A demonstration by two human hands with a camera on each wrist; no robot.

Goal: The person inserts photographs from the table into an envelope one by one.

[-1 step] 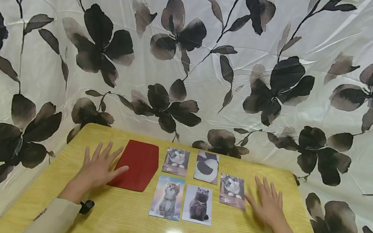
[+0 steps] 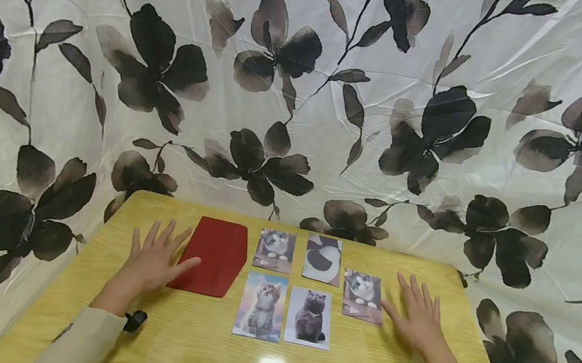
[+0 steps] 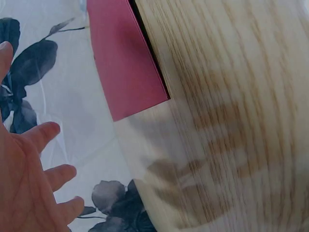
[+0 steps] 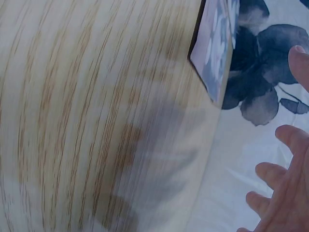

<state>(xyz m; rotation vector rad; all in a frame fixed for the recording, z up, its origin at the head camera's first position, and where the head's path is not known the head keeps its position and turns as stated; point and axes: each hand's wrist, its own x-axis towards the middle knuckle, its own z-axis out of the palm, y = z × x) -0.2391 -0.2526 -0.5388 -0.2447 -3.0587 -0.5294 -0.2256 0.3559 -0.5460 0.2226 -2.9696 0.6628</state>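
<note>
My left hand (image 2: pixel 147 267) is spread over the table's left side, its thumb overlapping the edge of a flat red envelope (image 2: pixel 216 258) in the head view. In the left wrist view, the fingers (image 3: pixel 60 176) stand apart from the red envelope (image 3: pixel 128 63), and a hand shadow falls on the wood. On the other side my right hand (image 2: pixel 419 325) is spread too, holding nothing. Its thumb points at the nearest cat picture card (image 2: pixel 362 296); whether they touch I cannot tell. In the right wrist view the fingers (image 4: pixel 270 175) are clear of that card's corner (image 4: pixel 212 58).
Between envelope and right hand lie more picture cards: a cat with paws on a ledge (image 2: pixel 274 250), a black-and-white close-up (image 2: pixel 322 259), a fluffy kitten (image 2: pixel 261 305) and a dark grey cat (image 2: pixel 310 318). Floral cloth (image 2: pixel 342 145) hangs behind the yellow wooden table (image 2: pixel 194 357).
</note>
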